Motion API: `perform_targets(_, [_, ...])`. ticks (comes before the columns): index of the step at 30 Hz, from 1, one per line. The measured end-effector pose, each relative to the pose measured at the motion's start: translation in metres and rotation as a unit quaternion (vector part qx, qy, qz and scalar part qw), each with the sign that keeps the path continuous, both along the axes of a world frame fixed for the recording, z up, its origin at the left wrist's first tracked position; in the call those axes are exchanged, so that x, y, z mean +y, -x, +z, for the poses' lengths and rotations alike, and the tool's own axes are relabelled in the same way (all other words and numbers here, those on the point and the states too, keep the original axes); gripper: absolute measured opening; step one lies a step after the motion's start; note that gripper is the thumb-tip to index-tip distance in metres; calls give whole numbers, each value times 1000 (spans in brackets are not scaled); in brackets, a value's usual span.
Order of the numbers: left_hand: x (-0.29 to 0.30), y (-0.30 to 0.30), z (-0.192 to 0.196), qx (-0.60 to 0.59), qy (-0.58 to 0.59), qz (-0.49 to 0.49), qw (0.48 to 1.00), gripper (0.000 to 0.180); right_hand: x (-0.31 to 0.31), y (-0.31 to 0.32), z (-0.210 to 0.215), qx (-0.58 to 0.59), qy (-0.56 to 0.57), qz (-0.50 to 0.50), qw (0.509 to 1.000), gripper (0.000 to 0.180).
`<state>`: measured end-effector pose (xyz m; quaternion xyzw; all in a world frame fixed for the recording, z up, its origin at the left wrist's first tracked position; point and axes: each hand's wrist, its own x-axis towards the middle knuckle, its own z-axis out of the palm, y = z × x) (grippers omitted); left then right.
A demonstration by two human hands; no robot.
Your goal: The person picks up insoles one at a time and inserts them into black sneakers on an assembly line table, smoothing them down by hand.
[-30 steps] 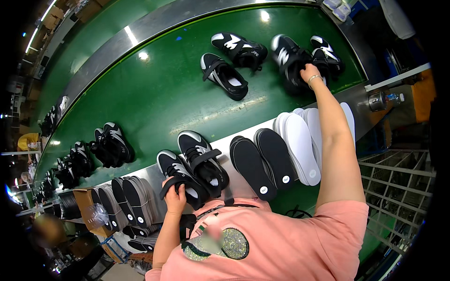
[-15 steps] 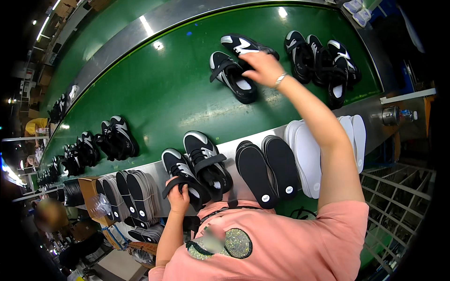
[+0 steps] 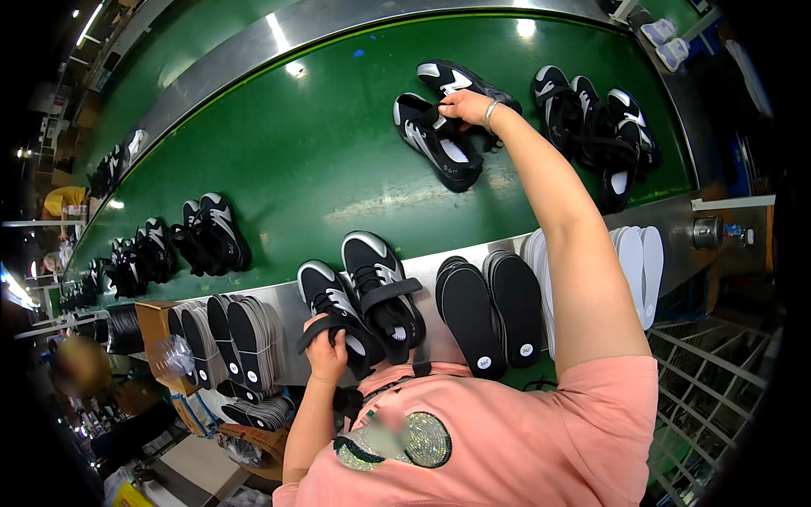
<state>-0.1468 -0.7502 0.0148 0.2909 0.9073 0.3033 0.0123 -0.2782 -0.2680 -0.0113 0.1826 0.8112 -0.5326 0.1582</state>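
A pair of black and silver sneakers lies before my body, toes pointing away, on the metal edge of the bench. My left hand (image 3: 328,353) is closed on the black strap of the left sneaker (image 3: 328,294). Beside it the second sneaker (image 3: 372,266) has its strap (image 3: 390,293) lying across the laces. Farther off, on the green surface, my right hand (image 3: 467,108) pinches the strap of another black sneaker (image 3: 432,145). Its mate, a sneaker with a white side patch (image 3: 456,79), lies just behind my right fingers.
Black insoles (image 3: 469,317) in stacks lie right of the near pair, white insoles (image 3: 649,270) beyond my right arm. More insole stacks (image 3: 253,338) stand at left near a cardboard box (image 3: 155,325). Several sneakers (image 3: 553,106) sit far right, others (image 3: 221,232) at left on the green conveyor (image 3: 312,169).
My right hand, open above the far sneakers before, has closed on a strap, which is now lifted. My left hand keeps its hold. The whole view has shifted slightly.
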Motion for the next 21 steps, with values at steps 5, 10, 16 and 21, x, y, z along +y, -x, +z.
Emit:
perform_targets(5, [-9,-8,-5,-5,-5,10,1000,25,-18,0,29,30,43,26,998,32])
perform_targets(10, [-4,5,3,-17,94,30,995,29,2,-31,42,188,-502,28,843,46])
perform_targets(16, [-9,-6,1,4,-9,34,999,28,26,-41,-27,159,-573,45,803,84])
perform_targets(21, [-9,-3,-13,30,-38,-1,999,26,167,-39,-101,-89,130,-198,967,53])
